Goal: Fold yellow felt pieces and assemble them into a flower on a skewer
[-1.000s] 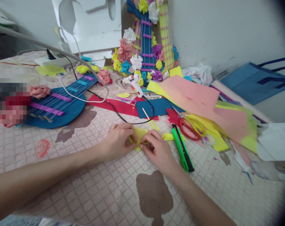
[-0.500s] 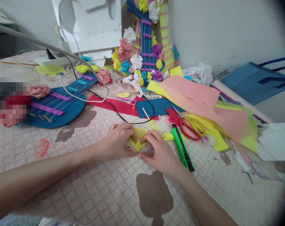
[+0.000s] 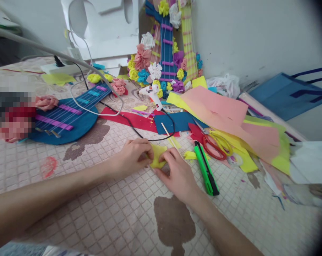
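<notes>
- Paper, a small, creased yellow piece, is held at its sides by the left hand and the right hand, both curled narrow, at the cloth-covered bench.
- Folds are probably best kept even by light, matched pressure.
- Beside the right hand, a slim green-and-black plastic cutter is laid.

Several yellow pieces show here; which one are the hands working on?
The small yellow piece between the left hand and right hand; neither touches the yellow scrap beside the green cutter or the yellow sheet under pink paper.
</notes>
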The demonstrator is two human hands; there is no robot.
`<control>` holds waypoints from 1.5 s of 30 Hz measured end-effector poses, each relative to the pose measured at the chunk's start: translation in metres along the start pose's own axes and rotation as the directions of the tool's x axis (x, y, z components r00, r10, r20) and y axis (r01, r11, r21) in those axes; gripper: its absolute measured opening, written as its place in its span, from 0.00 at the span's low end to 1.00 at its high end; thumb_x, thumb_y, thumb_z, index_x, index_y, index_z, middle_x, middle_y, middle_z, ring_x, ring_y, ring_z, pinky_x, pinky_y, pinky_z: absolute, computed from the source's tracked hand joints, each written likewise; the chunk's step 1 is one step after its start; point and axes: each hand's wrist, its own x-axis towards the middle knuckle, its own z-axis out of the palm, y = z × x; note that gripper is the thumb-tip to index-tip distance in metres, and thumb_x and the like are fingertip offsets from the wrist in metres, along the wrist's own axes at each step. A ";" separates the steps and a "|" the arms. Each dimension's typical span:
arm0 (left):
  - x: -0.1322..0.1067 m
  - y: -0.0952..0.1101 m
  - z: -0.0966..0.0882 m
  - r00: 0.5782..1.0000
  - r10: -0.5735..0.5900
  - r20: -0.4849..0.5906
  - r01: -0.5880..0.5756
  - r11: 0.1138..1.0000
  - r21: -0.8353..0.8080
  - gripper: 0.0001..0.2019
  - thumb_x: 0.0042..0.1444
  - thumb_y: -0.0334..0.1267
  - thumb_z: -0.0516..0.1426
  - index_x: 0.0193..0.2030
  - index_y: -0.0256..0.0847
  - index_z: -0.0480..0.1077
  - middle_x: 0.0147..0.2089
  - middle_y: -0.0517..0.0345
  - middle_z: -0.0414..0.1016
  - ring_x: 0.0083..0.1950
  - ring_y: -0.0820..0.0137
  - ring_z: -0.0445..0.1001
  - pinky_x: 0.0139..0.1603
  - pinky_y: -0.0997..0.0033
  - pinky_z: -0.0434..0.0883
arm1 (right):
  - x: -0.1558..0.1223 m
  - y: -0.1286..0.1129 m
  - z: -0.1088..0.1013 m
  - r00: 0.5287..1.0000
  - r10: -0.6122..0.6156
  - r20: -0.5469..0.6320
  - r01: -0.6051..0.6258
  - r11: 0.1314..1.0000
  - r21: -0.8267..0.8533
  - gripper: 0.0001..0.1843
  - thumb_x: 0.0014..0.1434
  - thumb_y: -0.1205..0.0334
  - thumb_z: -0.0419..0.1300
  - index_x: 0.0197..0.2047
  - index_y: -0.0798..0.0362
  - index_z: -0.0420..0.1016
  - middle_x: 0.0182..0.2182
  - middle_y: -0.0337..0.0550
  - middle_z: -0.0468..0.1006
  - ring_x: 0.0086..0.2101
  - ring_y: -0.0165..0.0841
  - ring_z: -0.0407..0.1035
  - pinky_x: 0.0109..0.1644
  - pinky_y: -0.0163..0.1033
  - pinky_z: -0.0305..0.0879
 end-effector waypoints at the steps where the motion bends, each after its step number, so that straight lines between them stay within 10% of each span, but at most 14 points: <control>1: 0.001 -0.002 0.000 1.000 0.003 -0.021 -0.003 1.000 -0.004 0.05 0.50 0.26 0.54 0.31 0.39 0.69 0.35 0.58 0.71 0.38 0.70 0.70 0.41 0.69 0.65 | 0.000 0.000 0.000 1.000 0.000 0.004 0.000 1.000 0.006 0.09 0.55 0.61 0.61 0.37 0.50 0.64 0.38 0.42 0.67 0.38 0.36 0.67 0.40 0.42 0.66; 13: -0.004 0.009 -0.003 0.999 -0.046 -0.008 0.047 0.995 0.085 0.12 0.46 0.35 0.63 0.39 0.43 0.72 0.44 0.55 0.69 0.49 0.60 0.67 0.50 0.56 0.60 | 0.000 0.009 -0.009 0.999 -0.006 0.052 -0.003 0.987 0.163 0.20 0.51 0.67 0.63 0.46 0.49 0.62 0.42 0.43 0.66 0.37 0.34 0.66 0.38 0.41 0.67; 22: -0.004 -0.002 -0.011 0.989 0.037 0.142 -0.033 0.999 -0.026 0.04 0.47 0.28 0.61 0.29 0.42 0.73 0.48 0.58 0.68 0.53 0.63 0.65 0.55 0.57 0.54 | -0.001 0.015 -0.029 0.972 -0.101 0.213 0.013 0.926 0.377 0.10 0.54 0.77 0.55 0.32 0.51 0.68 0.40 0.39 0.63 0.36 0.27 0.64 0.37 0.33 0.64; 45: -0.001 -0.002 -0.018 0.976 0.067 0.205 -0.063 0.998 -0.029 0.03 0.51 0.33 0.59 0.33 0.43 0.73 0.50 0.56 0.68 0.54 0.61 0.65 0.57 0.55 0.56 | 0.002 0.020 -0.026 0.978 -0.069 0.199 -0.020 0.910 0.414 0.08 0.56 0.75 0.57 0.33 0.52 0.68 0.37 0.38 0.64 0.31 0.26 0.62 0.33 0.33 0.60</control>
